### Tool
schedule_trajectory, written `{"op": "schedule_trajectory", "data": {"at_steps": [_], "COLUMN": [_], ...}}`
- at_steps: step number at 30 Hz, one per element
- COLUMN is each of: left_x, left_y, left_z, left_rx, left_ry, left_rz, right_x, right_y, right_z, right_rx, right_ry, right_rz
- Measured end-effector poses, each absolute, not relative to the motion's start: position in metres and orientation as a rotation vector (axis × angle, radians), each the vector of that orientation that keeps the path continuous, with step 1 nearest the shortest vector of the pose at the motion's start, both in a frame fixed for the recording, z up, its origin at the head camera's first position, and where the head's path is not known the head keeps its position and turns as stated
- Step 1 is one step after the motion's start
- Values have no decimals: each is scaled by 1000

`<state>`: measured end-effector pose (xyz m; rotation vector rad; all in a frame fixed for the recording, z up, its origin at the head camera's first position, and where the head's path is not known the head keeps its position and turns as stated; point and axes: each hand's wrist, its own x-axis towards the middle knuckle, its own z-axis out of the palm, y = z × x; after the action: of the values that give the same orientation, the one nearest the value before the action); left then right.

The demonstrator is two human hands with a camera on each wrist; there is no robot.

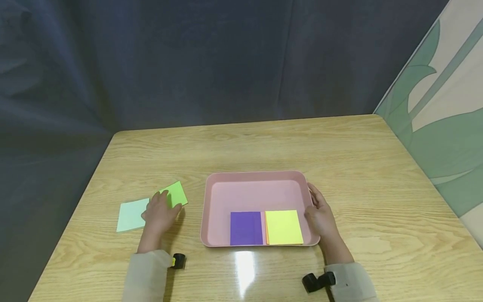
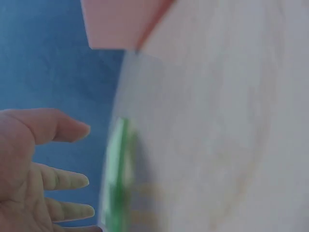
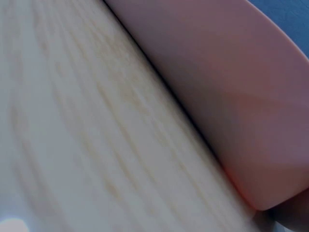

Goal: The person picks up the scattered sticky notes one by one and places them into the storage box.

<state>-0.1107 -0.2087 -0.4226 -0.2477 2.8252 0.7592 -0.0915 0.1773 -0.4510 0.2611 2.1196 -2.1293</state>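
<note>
My left hand hovers over a bright green pad of sticky notes at the left of the table. In the left wrist view its thumb and fingers are spread, apart from the green pad. A pale mint sticky-note pad lies just left of that hand, partly covered by it. My right hand grips the right side of a pink tray, thumb over the rim. Inside the tray, along its near side, a purple pad lies left of a yellow pad. An orange edge shows beside the yellow one.
The wooden table ends at a dark curtain behind and to the left. A leaf-patterned cloth hangs at the right. Small black wrist cameras sit on both sleeves.
</note>
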Motion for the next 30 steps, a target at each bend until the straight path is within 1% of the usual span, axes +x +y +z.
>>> {"op": "schedule_trajectory", "data": {"at_steps": [9, 20, 30], "left_x": [-126, -131, -136], "left_y": [-211, -204, -202], "left_z": [-429, -432, -430], "left_rx": [-266, -411, -314], "left_ry": [2805, 2830, 2784], "left_rz": [692, 569, 435], "right_x": [-91, -91, -91], "right_y": [176, 175, 175], "right_z": [-452, -453, -454], "right_rx": [309, 281, 268], "right_ry": [2099, 2153, 2155], "right_rz": [-2172, -2121, -2128]}}
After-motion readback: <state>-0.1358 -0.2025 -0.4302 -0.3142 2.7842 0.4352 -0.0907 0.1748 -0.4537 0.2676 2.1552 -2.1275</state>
